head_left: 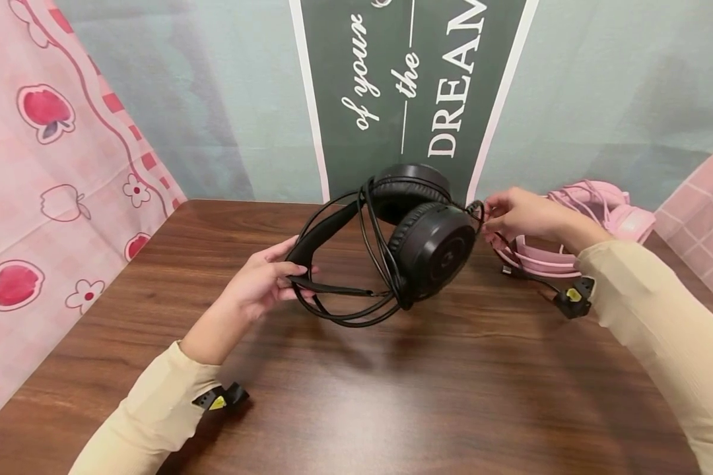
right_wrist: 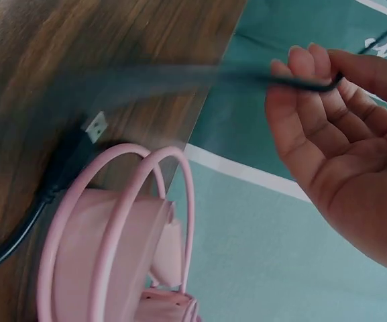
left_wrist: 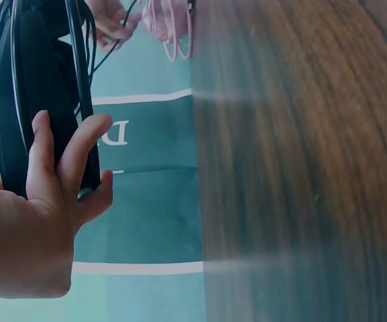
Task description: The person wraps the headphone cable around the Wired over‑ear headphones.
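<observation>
My left hand [head_left: 260,282] grips the headband of a black over-ear headset [head_left: 440,254], held up above the wooden table with its ear cups turned to the right. The left wrist view has this hand [left_wrist: 49,201] with its fingers around the black band [left_wrist: 19,127]. Loops of black cable [head_left: 339,322] are wound about the headset. Right of the ear cups, my right hand [head_left: 519,212] pinches the cable between thumb and fingers. In the right wrist view, a stretch of cable [right_wrist: 300,83] crosses these fingers, and a black USB plug [right_wrist: 69,157] hangs below.
A pink headset [head_left: 600,204] with its pink cable lies at the back right of the table [head_left: 356,396], behind my right forearm. Cloth with a dark green lettered panel [head_left: 386,79] stands along the back edge. Pink patterned cloth [head_left: 47,198] borders the left side.
</observation>
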`<state>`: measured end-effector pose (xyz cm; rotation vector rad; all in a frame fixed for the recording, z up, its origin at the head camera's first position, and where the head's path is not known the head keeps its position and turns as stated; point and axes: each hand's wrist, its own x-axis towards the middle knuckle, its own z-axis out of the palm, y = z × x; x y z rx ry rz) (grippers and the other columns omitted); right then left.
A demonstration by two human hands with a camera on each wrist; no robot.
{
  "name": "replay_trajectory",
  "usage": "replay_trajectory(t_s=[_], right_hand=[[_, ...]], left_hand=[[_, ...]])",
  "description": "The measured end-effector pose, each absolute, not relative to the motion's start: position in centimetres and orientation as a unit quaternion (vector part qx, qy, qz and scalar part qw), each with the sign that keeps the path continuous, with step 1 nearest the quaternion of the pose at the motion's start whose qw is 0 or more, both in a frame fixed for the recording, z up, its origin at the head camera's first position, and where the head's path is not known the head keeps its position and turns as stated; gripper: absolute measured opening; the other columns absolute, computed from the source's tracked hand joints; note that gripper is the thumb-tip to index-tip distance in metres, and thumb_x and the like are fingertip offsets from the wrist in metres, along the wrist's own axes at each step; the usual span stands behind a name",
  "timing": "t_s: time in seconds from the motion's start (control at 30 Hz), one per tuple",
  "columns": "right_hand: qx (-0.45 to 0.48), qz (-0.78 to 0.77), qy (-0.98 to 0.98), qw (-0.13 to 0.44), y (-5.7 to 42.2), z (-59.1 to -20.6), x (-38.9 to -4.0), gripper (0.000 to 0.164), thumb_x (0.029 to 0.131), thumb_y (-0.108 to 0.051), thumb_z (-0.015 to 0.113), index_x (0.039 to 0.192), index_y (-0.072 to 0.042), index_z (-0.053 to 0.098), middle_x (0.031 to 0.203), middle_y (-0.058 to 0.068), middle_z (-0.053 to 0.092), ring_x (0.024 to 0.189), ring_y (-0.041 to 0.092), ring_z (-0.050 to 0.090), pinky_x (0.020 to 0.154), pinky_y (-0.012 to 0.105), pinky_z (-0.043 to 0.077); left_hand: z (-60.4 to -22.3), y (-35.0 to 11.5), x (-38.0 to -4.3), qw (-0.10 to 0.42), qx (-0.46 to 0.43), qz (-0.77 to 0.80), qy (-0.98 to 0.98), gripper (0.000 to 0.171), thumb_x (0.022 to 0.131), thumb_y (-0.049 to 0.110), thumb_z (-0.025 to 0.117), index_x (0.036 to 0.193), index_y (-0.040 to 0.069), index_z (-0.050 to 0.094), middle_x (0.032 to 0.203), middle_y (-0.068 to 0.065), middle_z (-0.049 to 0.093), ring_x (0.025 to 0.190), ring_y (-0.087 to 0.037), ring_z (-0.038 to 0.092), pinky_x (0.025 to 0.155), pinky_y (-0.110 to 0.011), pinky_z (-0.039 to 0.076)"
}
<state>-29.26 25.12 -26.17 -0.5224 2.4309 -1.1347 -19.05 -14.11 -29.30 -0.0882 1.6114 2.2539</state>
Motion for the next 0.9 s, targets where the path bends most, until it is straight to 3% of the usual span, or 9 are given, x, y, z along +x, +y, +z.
replay_trajectory(t_s=[0.2,0.4,0.53,0.73,0.9], right_hand=[[-0.184,-0.393,0.888,0.155,26.5,-26.7,-29.0,0.006,0.087,0.006,0.052,0.089,0.010,0.054,0.067,0.010,0.059,0.056,0.018,0.058,0.053,0.034,0.054],[-0.162,-0.405,0.890,0.133,28.0,-27.1,-28.7,0.010,0.087,0.007,0.051,0.096,0.012,0.053,0.071,0.010,0.058,0.058,0.019,0.058,0.054,0.033,0.054],[-0.165,-0.406,0.892,0.113,28.3,-27.4,-28.4,0.015,0.088,-0.001,0.055,0.101,0.008,0.053,0.069,0.013,0.058,0.056,0.022,0.058,0.053,0.031,0.052],[-0.185,-0.388,0.900,0.071,28.5,-27.6,-28.2,0.015,0.090,-0.013,0.059,0.096,0.000,0.058,0.062,0.016,0.058,0.054,0.022,0.057,0.054,0.027,0.049],[-0.223,-0.357,0.904,0.075,28.8,-27.8,-28.0,0.007,0.088,-0.008,0.061,0.089,-0.001,0.062,0.062,0.013,0.057,0.056,0.017,0.055,0.053,0.025,0.046]], left_hand=[[-28.7,-15.0,-19.1,0.143,-0.054,0.821,0.550,0.068,0.085,-0.016,0.038,0.145,0.009,0.020,0.081,-0.009,0.065,0.068,-0.018,0.066,0.059,-0.028,0.056],[-28.3,-16.2,-19.5,0.114,-0.071,0.858,0.496,0.063,0.086,-0.016,0.034,0.143,0.010,0.023,0.076,-0.012,0.065,0.067,-0.021,0.066,0.058,-0.031,0.056],[-28.4,-17.0,-19.6,0.101,-0.083,0.868,0.479,0.065,0.086,-0.017,0.033,0.144,0.013,0.022,0.075,-0.013,0.064,0.066,-0.020,0.066,0.057,-0.032,0.056],[-28.8,-17.5,-19.5,0.088,-0.083,0.850,0.512,0.070,0.085,-0.018,0.035,0.146,0.014,0.019,0.079,-0.011,0.062,0.069,-0.017,0.065,0.058,-0.033,0.056],[-28.9,-17.6,-19.3,0.083,-0.083,0.830,0.545,0.071,0.084,-0.018,0.039,0.145,0.014,0.023,0.089,-0.008,0.058,0.071,-0.016,0.064,0.059,-0.031,0.056]])
